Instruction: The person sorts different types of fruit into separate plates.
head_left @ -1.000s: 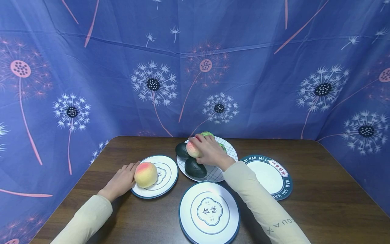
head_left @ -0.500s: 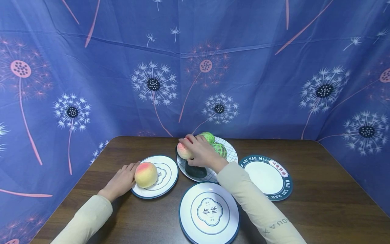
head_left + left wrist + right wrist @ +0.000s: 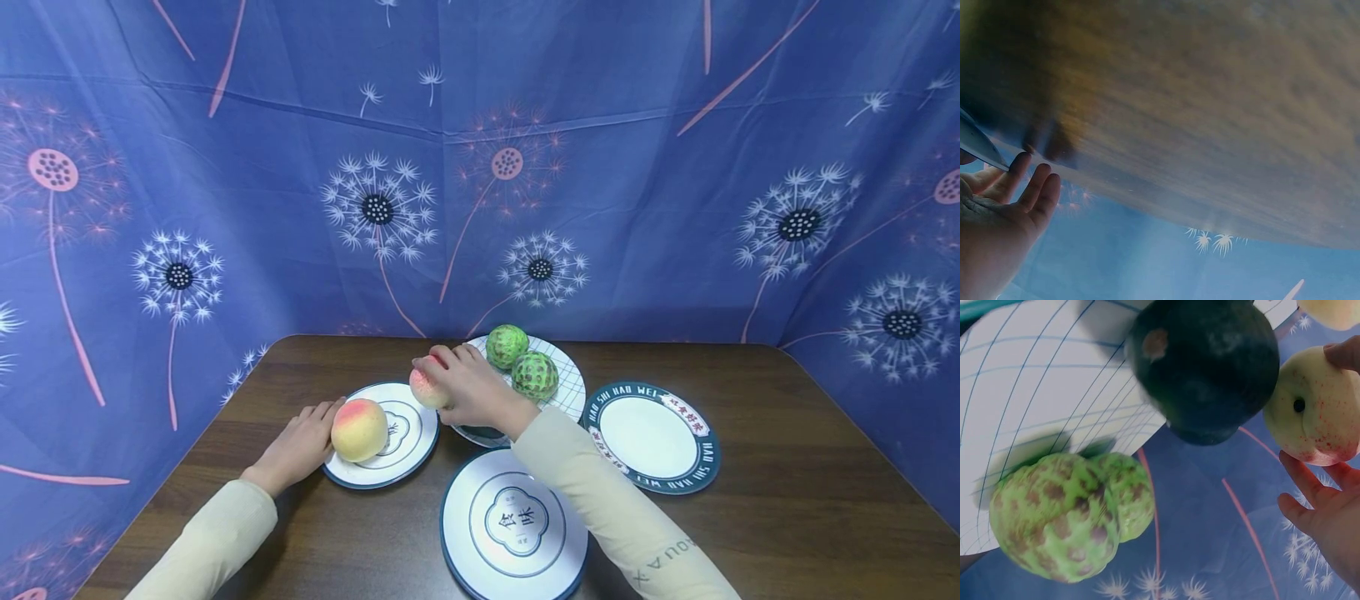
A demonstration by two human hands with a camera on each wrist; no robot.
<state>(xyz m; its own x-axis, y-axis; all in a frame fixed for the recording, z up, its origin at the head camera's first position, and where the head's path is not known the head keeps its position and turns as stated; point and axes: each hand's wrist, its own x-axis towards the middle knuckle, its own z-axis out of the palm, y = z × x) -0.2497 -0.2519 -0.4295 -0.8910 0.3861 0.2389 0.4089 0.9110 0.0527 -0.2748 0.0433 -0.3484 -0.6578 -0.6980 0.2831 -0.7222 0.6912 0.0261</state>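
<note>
The right hand (image 3: 480, 392) grasps a peach (image 3: 429, 384); the right wrist view shows the thumb on one side of it and fingertips on the other. In the head view the held peach overlaps the rim of the left-hand white plate (image 3: 414, 427), between one and two o'clock; how high it hangs cannot be told. A larger peach (image 3: 359, 430) sits on that plate at nine o'clock. Just beside it, the left hand (image 3: 302, 446) touches the plate's rim between nine and ten o'clock, its fingers fairly straight; the left wrist view shows a fingertip against the plate's edge.

The right hand reaches across a checked plate (image 3: 567, 385). Two bumpy green fruits (image 3: 535, 376) lie on it, touching or nearly so, at twelve and between one and two o'clock. In the right wrist view a dark avocado (image 3: 1207, 359) appears near the held peach, with a second one mostly hidden behind it.

Another white plate (image 3: 516, 522) lies at four o'clock from the left-hand one. A green-rimmed plate (image 3: 649, 438) lies between three and four o'clock from the checked plate. All stand on a brown table (image 3: 802, 450) before a blue dandelion cloth (image 3: 637, 200).
</note>
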